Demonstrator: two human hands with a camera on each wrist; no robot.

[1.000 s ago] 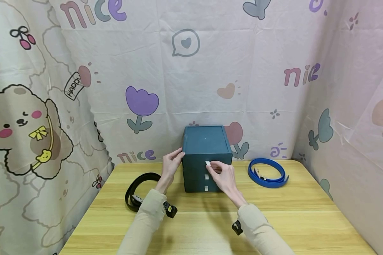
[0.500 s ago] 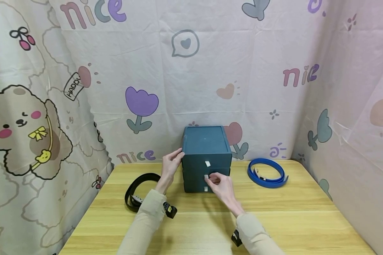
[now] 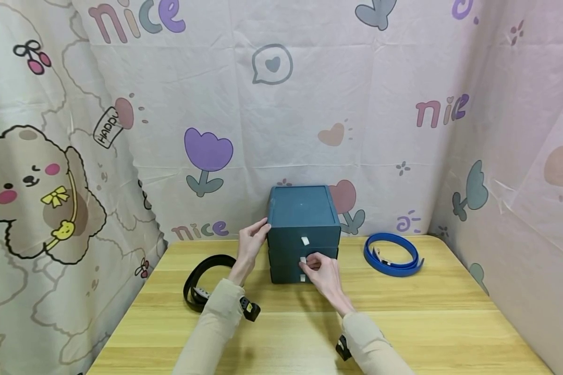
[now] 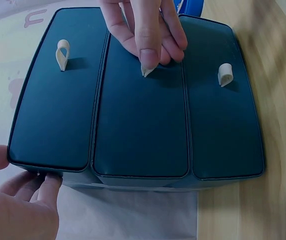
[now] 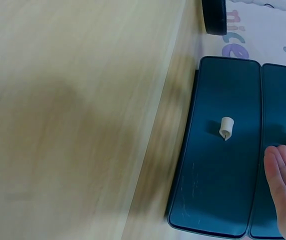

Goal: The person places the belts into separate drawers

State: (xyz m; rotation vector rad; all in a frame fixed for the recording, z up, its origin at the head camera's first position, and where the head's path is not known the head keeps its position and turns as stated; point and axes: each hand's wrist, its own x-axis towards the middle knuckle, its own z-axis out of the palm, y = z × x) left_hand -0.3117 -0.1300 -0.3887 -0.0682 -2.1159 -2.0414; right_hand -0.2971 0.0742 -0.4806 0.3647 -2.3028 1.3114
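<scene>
Below centre, the right hand pinches the cabinet's middle tab while the left hand, thumb and fingers parted, touches the cabinet's corner.

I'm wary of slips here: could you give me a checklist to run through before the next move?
1. Right hand on the tab of the middle drawer: ok, pinching it.
2. Left hand against the box: ok, touching its upper left front corner.
3. Top drawer and bottom drawer shut: ok, fronts look flush.
4. Black belt and blue belt out of the way: ok, one on each side of the box.
5. Drawer contents: cannot tell, hidden inside.
</scene>
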